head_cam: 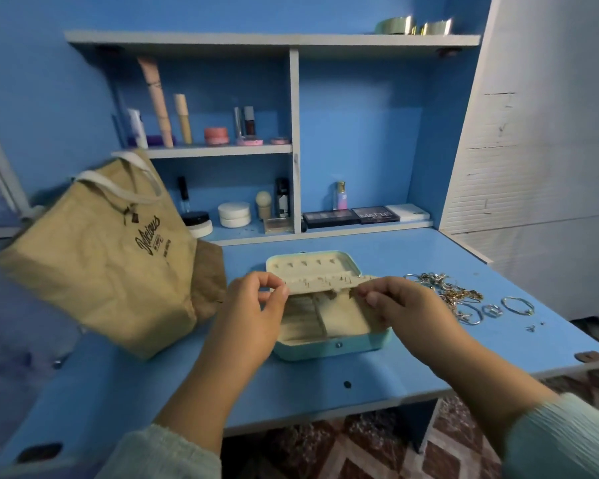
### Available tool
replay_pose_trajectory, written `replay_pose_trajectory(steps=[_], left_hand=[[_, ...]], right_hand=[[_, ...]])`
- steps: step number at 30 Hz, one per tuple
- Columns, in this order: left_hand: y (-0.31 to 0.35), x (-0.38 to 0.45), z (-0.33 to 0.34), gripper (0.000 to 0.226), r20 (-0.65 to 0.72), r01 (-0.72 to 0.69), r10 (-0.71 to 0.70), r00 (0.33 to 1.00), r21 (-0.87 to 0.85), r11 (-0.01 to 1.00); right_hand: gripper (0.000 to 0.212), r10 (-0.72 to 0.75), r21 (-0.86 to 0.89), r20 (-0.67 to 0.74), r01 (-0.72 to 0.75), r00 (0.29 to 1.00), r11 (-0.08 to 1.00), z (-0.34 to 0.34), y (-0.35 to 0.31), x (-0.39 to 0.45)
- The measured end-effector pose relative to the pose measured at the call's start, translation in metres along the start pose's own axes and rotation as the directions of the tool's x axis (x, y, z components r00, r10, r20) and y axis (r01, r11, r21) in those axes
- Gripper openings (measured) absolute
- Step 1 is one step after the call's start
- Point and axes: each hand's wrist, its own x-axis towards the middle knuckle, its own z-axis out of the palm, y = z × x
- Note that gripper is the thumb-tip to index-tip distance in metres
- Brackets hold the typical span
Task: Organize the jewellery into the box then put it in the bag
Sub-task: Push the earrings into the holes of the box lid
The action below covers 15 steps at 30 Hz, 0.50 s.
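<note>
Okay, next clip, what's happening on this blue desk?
A person is sorting jewellery. Both hands, left hand and right hand, pinch the ends of a beige earring panel above the open jewellery box. The jewellery pile lies loose on the desk right of the box; the paper bag stands at left.

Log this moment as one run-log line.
left hand: pinches insert panel | right hand: pinches panel | jewellery box: open | jewellery: on desk | bag: left of box
</note>
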Motion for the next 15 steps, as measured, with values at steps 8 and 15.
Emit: replay_pose_trajectory(steps=[8,15], left_hand=[[-0.019,0.048,0.002,0.012,0.09,0.141,-0.122,0.988,-0.249,0.958],[-0.028,0.075,0.006,0.012,0.061,0.147,-0.135,0.989,-0.319,0.936]], right_hand=[[0.017,-0.078,0.032,-0.085,0.081,0.993,0.996,0.005,-0.015,0.022],[0.017,-0.103,0.084,-0.074,0.109,0.992,0.99,0.014,-0.023,0.048]])
